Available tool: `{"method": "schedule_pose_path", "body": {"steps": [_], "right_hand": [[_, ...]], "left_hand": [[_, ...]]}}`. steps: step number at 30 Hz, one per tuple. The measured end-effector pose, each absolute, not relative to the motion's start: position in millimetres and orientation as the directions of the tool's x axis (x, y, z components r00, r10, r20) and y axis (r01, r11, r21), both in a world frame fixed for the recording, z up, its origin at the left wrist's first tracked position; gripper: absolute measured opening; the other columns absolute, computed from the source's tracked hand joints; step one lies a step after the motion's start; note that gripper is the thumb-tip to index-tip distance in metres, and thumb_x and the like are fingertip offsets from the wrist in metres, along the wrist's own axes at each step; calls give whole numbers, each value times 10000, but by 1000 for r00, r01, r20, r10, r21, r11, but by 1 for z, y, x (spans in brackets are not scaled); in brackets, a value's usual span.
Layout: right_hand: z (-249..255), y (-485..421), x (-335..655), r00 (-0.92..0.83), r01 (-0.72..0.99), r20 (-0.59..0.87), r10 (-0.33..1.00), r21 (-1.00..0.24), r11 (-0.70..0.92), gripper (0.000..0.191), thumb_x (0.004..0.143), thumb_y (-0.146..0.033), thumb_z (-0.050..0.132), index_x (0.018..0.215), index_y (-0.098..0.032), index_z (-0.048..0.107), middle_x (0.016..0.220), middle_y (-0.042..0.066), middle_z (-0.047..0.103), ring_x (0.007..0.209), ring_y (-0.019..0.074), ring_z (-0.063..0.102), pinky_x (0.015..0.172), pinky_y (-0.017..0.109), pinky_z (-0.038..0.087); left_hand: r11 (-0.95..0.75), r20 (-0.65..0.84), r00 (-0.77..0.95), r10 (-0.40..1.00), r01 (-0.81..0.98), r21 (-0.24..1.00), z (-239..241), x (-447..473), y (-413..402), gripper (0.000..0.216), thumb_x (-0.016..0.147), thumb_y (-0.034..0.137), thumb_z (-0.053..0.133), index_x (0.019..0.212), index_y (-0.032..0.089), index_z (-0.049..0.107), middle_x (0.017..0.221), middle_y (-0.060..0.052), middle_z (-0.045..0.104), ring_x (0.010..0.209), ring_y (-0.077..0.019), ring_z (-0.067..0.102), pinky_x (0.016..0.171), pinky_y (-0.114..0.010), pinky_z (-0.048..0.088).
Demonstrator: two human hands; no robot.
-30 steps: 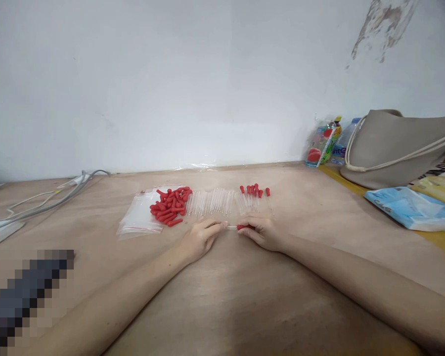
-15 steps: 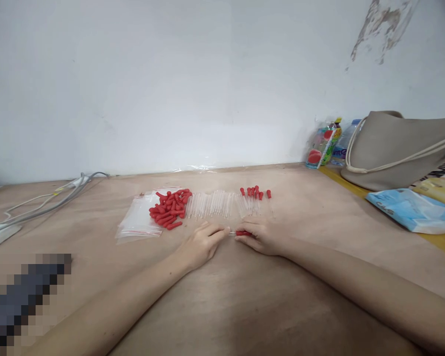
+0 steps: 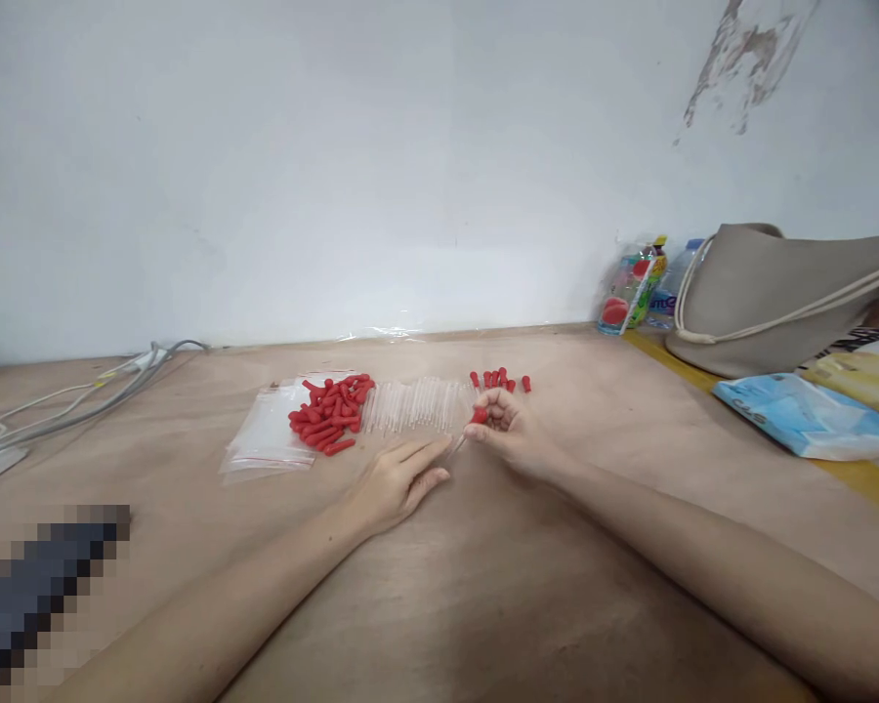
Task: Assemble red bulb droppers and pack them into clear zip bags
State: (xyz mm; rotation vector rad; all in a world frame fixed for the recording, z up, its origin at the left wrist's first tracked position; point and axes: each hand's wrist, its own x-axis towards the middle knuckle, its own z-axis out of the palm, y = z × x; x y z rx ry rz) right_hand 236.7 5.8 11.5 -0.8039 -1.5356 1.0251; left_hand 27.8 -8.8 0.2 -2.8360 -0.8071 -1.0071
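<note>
The counter [image 3: 483,586] carries a row of clear tubes [image 3: 417,407] at 12 o'clock of the left hand [image 3: 396,480], which lies flat and unclenched (holding nothing). The right hand [image 3: 509,430], at its 1 o'clock, is raised and pinched on one red-bulbed dropper [image 3: 477,417].

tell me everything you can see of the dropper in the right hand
The dropper is a thin clear tube with a red, rubbery-looking bulb on one end. The right hand pinches it at the bulb. It is tilted, bulb up, with the clear tip slanting down toward the table near the fingertips of the left hand. Whether the tip touches either cannot be told.
</note>
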Motion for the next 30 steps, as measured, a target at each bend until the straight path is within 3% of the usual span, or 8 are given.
{"method": "schedule_pose_path", "body": {"steps": [2,4,7,9,12,22,26,30], "right_hand": [[23,16,247,-110,-80,347,931,-937,340,356,620,-413,698,826,-194,507,698,-25,587,611,91,541,572,216,416],[35,32,266,15,-26,306,952,-952,306,357,656,-434,657,875,-177,539,694,-8,607,586,86,532,554,211,402],[42,64,297,157,254,241,958,-947,196,270,726,-375,583,870,-146,585,667,9,614,533,75,512,527,203,389],[36,83,312,253,544,262,931,-835,87,228,739,-340,559,856,-150,604,672,9,625,569,83,540,549,196,396],[18,102,316,290,645,279,915,-764,29,209,695,-329,591,795,-149,624,651,14,619,584,111,550,557,216,389],[1,102,313,306,769,396,866,-639,20,241,695,-391,556,796,-177,601,634,-3,569,618,140,524,566,237,344],[-2,84,307,299,753,474,828,-650,100,198,702,-381,535,734,-186,546,568,-31,503,555,123,483,532,228,325],[-2,62,294,156,758,501,851,-613,222,212,673,-399,565,684,-197,502,551,-46,465,526,108,450,510,217,308]], "left_hand": [[-854,600,638,483,494,162,3,28,-10,388,855,243,482,1236,189,430,1128,-81,581,1048,-193,532,891,-351,446],[-832,585,618,525,518,200,5,28,-11,366,859,246,469,1219,190,444,1132,-80,573,1053,-193,525,894,-359,440],[-805,531,619,579,536,254,8,30,-13,320,859,253,462,1172,194,484,1114,-77,569,1013,-189,536,863,-350,451],[-800,505,628,592,532,277,9,30,-13,293,856,252,463,1139,194,510,1100,-74,565,991,-182,537,846,-336,453],[-798,485,637,599,525,296,8,30,-14,252,857,241,455,1087,191,544,1066,-68,565,954,-168,540,826,-317,454],[-803,483,644,593,517,297,5,30,-12,226,859,234,446,1034,185,581,1026,-76,558,926,-171,537,813,-327,454],[-802,478,647,595,517,298,6,30,-12,230,863,237,439,1035,184,582,1028,-80,556,925,-171,539,816,-330,457],[-801,479,645,596,526,288,6,29,-12,226,863,248,439,1019,191,592,1022,-78,560,922,-175,545,813,-336,461]]}}
